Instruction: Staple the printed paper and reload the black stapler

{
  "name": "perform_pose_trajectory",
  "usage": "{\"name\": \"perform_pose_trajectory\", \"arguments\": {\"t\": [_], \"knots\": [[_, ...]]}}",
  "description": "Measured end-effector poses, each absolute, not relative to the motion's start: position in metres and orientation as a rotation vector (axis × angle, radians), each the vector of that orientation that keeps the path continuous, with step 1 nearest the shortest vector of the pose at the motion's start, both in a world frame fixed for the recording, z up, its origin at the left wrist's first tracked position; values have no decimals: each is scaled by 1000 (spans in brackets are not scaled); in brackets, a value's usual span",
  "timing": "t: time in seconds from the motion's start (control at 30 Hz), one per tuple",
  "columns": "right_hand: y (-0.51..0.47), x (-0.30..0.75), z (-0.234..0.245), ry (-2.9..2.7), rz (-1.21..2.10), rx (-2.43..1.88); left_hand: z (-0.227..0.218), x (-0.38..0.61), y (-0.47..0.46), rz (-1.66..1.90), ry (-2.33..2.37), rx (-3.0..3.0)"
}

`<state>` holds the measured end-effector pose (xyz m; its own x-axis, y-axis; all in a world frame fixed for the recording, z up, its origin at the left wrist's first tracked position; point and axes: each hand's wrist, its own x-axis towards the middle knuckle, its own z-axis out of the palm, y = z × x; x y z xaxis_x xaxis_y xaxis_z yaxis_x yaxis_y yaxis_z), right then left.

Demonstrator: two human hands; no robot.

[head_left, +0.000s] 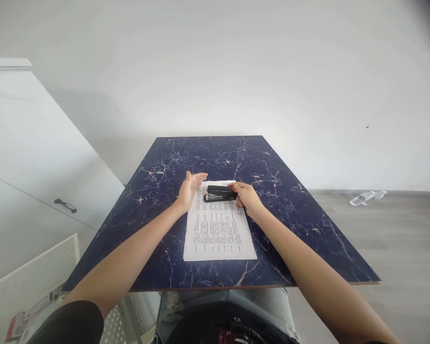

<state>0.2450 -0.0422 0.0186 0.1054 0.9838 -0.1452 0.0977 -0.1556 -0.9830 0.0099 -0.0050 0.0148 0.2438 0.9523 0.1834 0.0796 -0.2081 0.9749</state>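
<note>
A black stapler [218, 193] with an orange spot at its rear end lies over the upper part of the printed paper [220, 239], its jaws pointing left. My right hand [248, 197] is closed around the rear end of the stapler. My left hand [191, 190] is at the paper's upper left edge, with its fingers stretched out and nothing held in it. The paper looks like a stack of sheets, but I cannot tell how many. Printed lines cover most of the top sheet.
The dark blue marble-patterned table [146, 191] stands against a white wall [218, 67]. A white cabinet [28, 143] with a dark handle [65, 206] is at the left. On the floor at the right lies a clear plastic bottle [367, 197].
</note>
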Motion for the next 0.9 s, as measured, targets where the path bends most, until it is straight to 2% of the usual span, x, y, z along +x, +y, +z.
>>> {"name": "perform_pose_trajectory", "arguments": {"t": [0.1,0.4,0.5,0.7,0.9], "knots": [[-43,242,19,-1022,1302,-1402,12,10,-3,1089,1014,1499],[-46,241,24,-1026,1319,-1403,15,9,-5,1086,1027,1453],[-46,244,23,-1189,1147,-1492,15,9,-5,1116,990,1372],[-43,252,27,-1806,502,-1488,11,9,-2,1177,904,1204],[-39,254,25,-2105,475,-1370,10,10,-2,1217,855,1110]]}}
